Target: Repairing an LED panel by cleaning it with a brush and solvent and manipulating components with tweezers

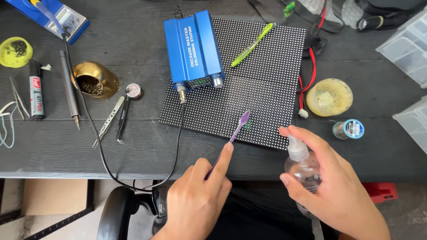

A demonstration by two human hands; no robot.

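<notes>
Here, at the far left of the dark wooden table (pixel 133 40) lay a yellow dish (pixel 14 51), a marker (pixel 35 90) and a grey soldering iron (pixel 70 89). Just right of them sat a brass tip-cleaner pot (pixel 95 80), two tweezers (pixel 114 119) and a small solder reel (pixel 133 90). A blue soldering station (pixel 193 49) rested on the upper left part of a black dotted LED panel (pixel 267 75), with a green pen (pixel 252 45) lying on the panel's top.

The left hand (pixel 195 200) had its fingers closed round a purple toothbrush (pixel 235 131), forefinger stretched along the handle; the brush head touched the panel near its lower edge. The right hand (pixel 329 182) was wrapped round a clear spray bottle (pixel 302 166) just off the panel's lower right corner, forefinger raised above the nozzle.

Farther right stood a yellowish round tub (pixel 329 97), a blue-labelled solder spool (pixel 348 129) and clear plastic boxes (pixel 407 42).
</notes>
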